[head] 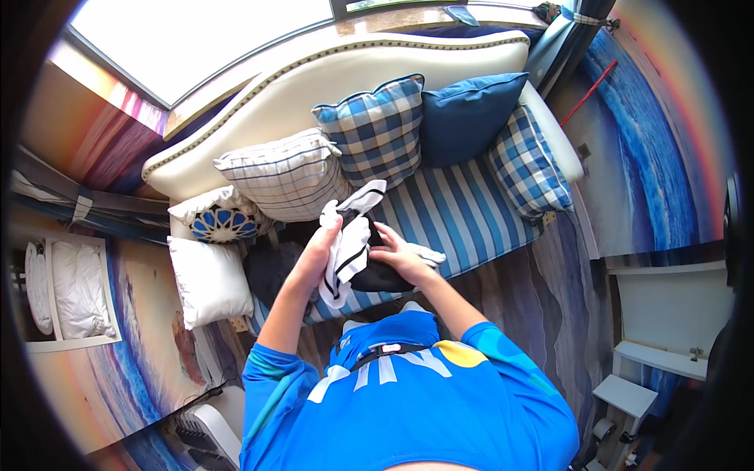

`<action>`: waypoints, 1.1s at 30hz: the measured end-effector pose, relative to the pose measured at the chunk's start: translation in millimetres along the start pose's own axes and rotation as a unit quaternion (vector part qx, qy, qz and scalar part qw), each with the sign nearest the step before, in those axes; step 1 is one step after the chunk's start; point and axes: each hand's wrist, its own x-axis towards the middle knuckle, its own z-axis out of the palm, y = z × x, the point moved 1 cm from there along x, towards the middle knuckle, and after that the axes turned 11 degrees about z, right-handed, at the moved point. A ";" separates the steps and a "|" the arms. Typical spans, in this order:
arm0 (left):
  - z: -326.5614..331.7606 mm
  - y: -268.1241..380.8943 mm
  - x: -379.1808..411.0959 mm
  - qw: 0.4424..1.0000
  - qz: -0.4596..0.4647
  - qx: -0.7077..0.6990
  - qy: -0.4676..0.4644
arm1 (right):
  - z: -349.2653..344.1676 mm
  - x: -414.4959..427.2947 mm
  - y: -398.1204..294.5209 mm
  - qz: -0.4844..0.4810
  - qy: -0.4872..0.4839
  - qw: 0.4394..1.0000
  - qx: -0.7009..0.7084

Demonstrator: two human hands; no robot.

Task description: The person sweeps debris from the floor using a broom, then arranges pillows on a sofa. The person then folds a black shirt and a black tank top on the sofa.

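My left hand (pixel 319 247) grips a bunched white cloth garment with black stripes (pixel 352 250), its thumb lying over the folds. Part of the white fabric stands up above that hand, and black fabric shows among the folds. On the other side, my right hand (pixel 402 259) is against the black fabric (pixel 380 278), thumb and fingers spread; whether it pinches any cloth is hidden. Another white piece of cloth (pixel 429 255) sticks out behind the right wrist. Below the hands is the blue-striped seat of a sofa (pixel 456 206), with a dark cloth heap (pixel 271 268) left of my left hand.
Along the cream sofa back (pixel 294 88) lean a checked cushion (pixel 374 126), a plain blue cushion (pixel 471 120) and several others. A white pillow (pixel 209 282) lies at the left end. A white shelf unit (pixel 627 394) stands at lower right on the wood-patterned floor (pixel 536 294).
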 end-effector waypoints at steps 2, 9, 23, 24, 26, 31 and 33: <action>-10.1 4.6 -5.3 0.999 -0.018 0.051 -0.005 | 2.8 34.5 28.1 -0.050 0.008 0.995 -0.092; -81.7 46.9 -48.6 0.989 0.013 0.146 0.019 | -3.2 26.1 -3.1 -0.226 0.116 0.881 -0.400; -44.7 120.2 -69.3 0.721 0.108 0.670 -0.143 | 141.1 43.8 -129.7 -0.284 -0.068 0.746 -0.599; -39.0 131.4 -67.3 0.689 0.085 0.713 -0.100 | 133.2 43.8 -135.3 -0.344 -0.028 0.710 -0.615; -63.4 138.3 -72.7 0.598 0.131 0.791 0.003 | 131.4 35.7 -155.3 -0.354 0.070 0.641 -0.678; -121.2 139.5 -71.4 0.486 0.243 0.828 0.141 | 111.6 18.3 -213.6 -0.370 0.159 0.628 -0.666; -120.4 135.4 -68.4 0.524 0.288 0.771 0.221 | 103.8 13.7 -236.1 -0.382 0.142 0.686 -0.602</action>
